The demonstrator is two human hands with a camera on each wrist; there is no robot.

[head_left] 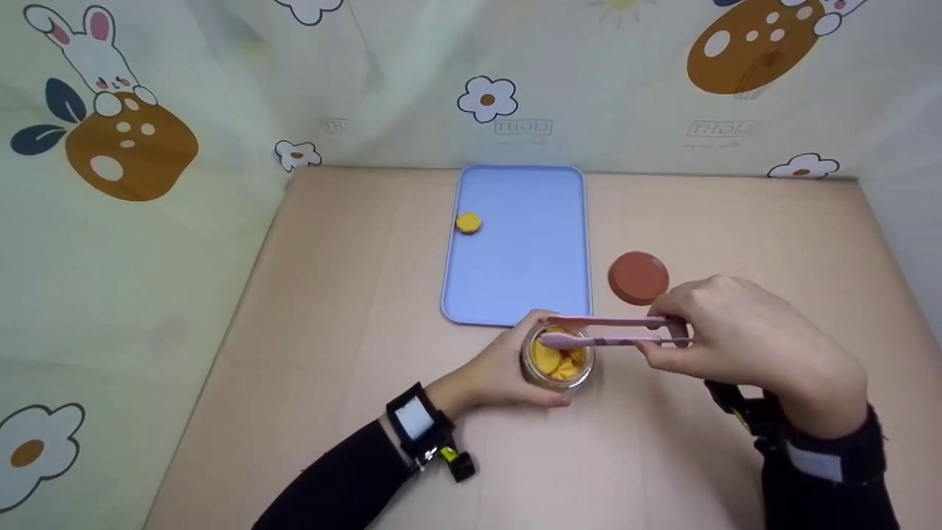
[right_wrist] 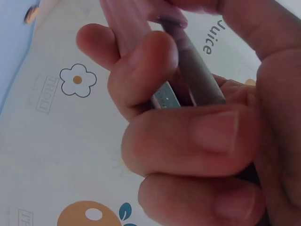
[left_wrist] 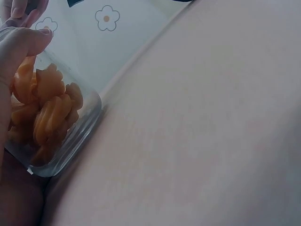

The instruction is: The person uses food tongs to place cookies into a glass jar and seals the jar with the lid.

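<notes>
My left hand (head_left: pixel 508 372) grips a clear glass jar (head_left: pixel 557 384) round its side. Inside are several yellow-orange flower-edged pieces (left_wrist: pixel 51 113), which the left wrist view shows through the glass. From the right, my right hand (head_left: pixel 751 338) holds pink tongs (head_left: pixel 611 341), its fingers curled round their handles in the right wrist view. The two tips of the tongs lie apart over the jar's mouth. Whether they touch a piece, I cannot tell. One yellow piece (head_left: pixel 468 223) lies on a blue tray (head_left: pixel 522 250), at its left edge.
A reddish-brown round lid (head_left: pixel 639 277) lies on the table (head_left: pixel 353 294) right of the tray, close to my right hand. Behind the table hangs a pale backdrop (head_left: pixel 412 73) printed with flowers and rabbits.
</notes>
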